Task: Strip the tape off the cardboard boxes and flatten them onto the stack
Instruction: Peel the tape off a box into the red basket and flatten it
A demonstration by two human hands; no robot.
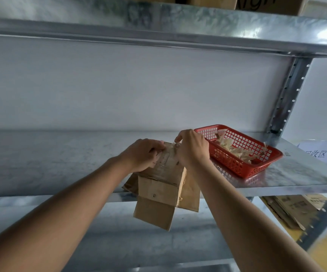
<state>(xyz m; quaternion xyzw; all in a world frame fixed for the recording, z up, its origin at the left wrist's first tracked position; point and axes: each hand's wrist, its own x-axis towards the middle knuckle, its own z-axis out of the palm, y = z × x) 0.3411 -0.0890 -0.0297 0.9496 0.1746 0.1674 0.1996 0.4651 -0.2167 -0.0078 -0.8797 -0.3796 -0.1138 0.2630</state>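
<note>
Head view: hands [192, 148] on cardboard box [158, 185]

We see a cardboard box [158, 185] of brown, matt paperboard, its top face scuffed and roughened where the outer layer has torn. The shelf [288, 173] beneath it is galvanised metal, grey and mottled, with a dull sheen that mirrors the basket. The basket [243, 165] is glossy red plastic lattice, holding crumpled, pale tape scraps [235, 149]. On a lower shelf lies flattened cardboard [292, 210], brown and matt.
</note>
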